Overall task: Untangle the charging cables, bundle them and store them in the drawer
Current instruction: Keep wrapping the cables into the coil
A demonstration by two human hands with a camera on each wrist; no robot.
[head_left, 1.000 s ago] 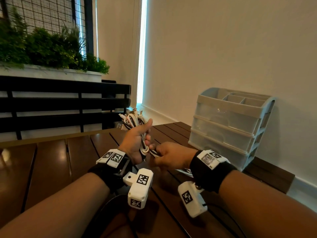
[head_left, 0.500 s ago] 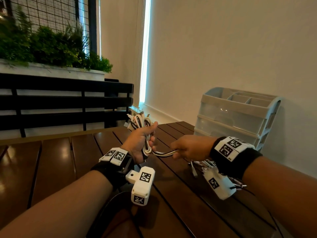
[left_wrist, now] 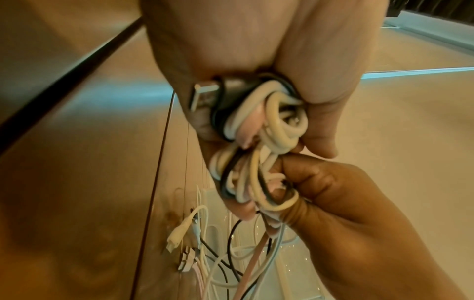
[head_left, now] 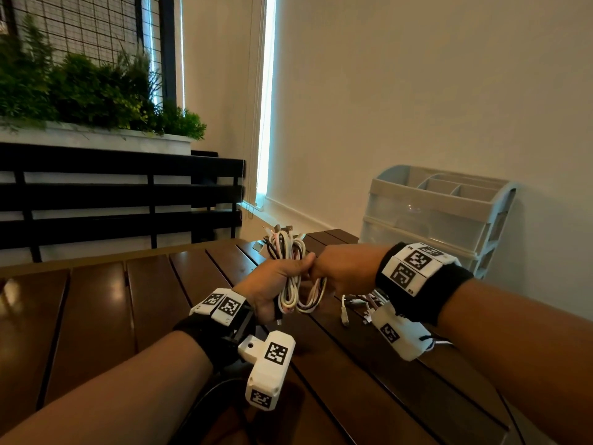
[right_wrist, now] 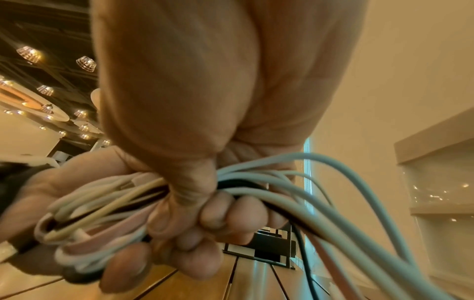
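My left hand [head_left: 278, 281] grips a looped bundle of white, black and pink charging cables [head_left: 290, 252] upright above the wooden table [head_left: 96, 316]. The loops [left_wrist: 259, 113] show between its fingers in the left wrist view, with a USB plug [left_wrist: 202, 95] sticking out. My right hand [head_left: 340, 271] is pressed against the left one, fingers curled round the trailing cable strands [right_wrist: 295, 188]. Loose cable ends [head_left: 356, 305] hang down under the right wrist to the table. The grey plastic drawer unit [head_left: 439, 216] stands at the right against the wall, drawers closed.
A black slatted bench back [head_left: 122, 200] and a planter with green plants [head_left: 80, 91] stand beyond the table's far edge. The beige wall [head_left: 417, 91] runs along the right side, close behind the drawer unit.
My right hand, which had pulled the strands out to the right, has come back against the left hand. The bundle stays in the left hand's grip. The camera view has risen slightly.
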